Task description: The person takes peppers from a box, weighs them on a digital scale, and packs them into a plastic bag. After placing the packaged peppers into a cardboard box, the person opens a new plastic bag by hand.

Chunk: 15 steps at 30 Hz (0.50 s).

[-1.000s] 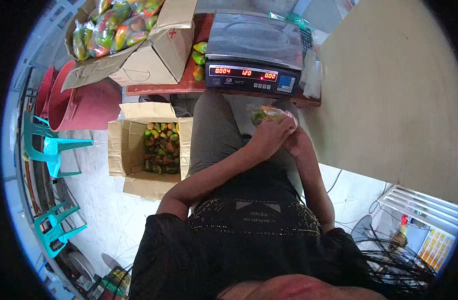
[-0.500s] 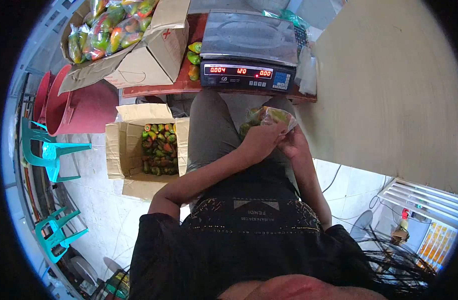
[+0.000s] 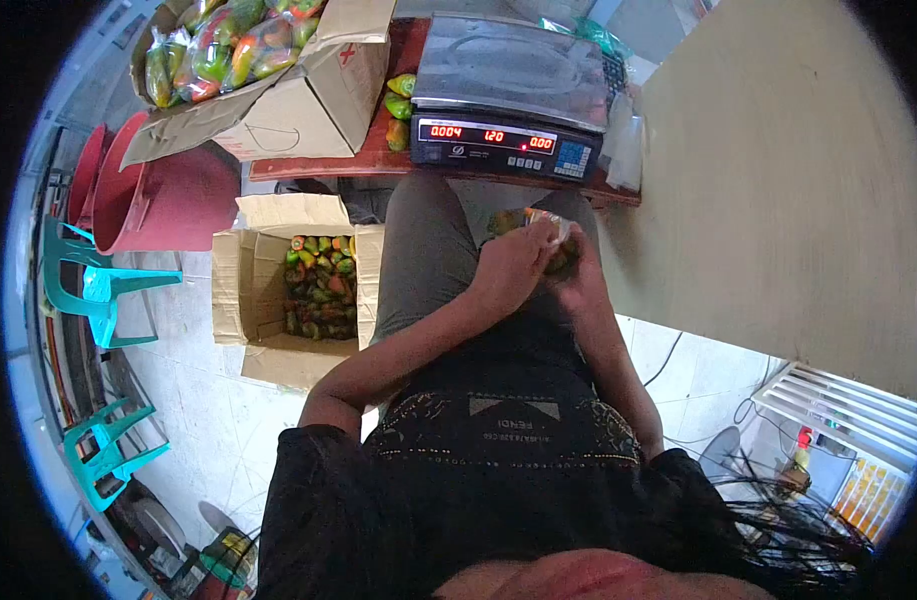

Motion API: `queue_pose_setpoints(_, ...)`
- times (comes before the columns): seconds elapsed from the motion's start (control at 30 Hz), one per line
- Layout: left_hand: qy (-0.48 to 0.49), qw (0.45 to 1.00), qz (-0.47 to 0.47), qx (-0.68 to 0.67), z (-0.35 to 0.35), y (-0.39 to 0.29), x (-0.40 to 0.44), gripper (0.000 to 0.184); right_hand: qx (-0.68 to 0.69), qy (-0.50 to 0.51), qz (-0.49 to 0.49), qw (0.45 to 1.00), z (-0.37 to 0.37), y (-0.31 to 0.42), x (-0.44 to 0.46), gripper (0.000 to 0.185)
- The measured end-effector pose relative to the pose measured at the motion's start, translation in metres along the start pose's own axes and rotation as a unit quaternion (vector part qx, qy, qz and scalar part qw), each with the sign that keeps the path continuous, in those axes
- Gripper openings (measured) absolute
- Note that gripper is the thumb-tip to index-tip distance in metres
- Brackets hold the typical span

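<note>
Over my lap, both hands are closed on a small clear plastic bag of peppers point(image 3: 561, 258). My left hand point(image 3: 519, 262) pinches the bag near its top, the fingers pressed together. Around the lower side of the bag wraps my right hand point(image 3: 580, 284). Green and reddish pepper skin shows through the plastic, partly hidden by my fingers. Just beyond my knees stands a digital scale point(image 3: 508, 95) with a bare metal pan and lit red digits. Several loose peppers point(image 3: 398, 108) lie against its left side.
An open carton point(image 3: 303, 125) of bagged peppers sits on the red table point(image 3: 323, 169). On the floor, another carton point(image 3: 261, 290) holds loose peppers. Red tubs point(image 3: 183, 195) and teal chairs point(image 3: 103, 285) stand left. A wooden panel point(image 3: 768, 190) fills the right. Plastic bags point(image 3: 625, 150) lie beside the scale.
My left hand has risen slightly along the bag, and the plastic is more bunched between my fingers. My right hand has turned around the bag. The camera view has shifted slightly.
</note>
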<state>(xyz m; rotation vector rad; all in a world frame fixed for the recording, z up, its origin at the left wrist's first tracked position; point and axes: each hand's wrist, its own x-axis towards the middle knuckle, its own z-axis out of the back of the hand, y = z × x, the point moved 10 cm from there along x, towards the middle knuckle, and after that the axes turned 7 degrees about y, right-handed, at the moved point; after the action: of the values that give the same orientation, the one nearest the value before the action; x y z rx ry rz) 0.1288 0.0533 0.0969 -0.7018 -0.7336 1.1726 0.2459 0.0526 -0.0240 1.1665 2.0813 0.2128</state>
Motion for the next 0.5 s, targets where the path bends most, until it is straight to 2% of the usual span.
queue_pose_setpoints(0.17, -0.065, 0.989, 0.068, -0.116, 0.004, 0.030, 0.002, 0.013, -0.055, 0.030, 0.043, 0.997, -0.012, -0.010, -0.009, 0.042)
queue_pose_setpoints(0.27, -0.071, 0.991, 0.058, -0.094, 0.002, 0.026, 0.004, 0.014, -0.212, 0.033, 0.085, 0.973, -0.011, -0.004, -0.001, 0.044)
queue_pose_setpoints(0.37, -0.017, 0.999, 0.026, -0.045, -0.009, 0.014, 0.010, 0.014, -0.217, 0.054, 0.088, 0.971, -0.025, -0.003, -0.002, 0.050)
queue_pose_setpoints(0.5, -0.014, 0.997, -0.050, -0.061, -0.010, -0.008, 0.010, 0.013, -0.183, 0.203, 0.050, 0.961, -0.044, -0.015, 0.006, 0.046)
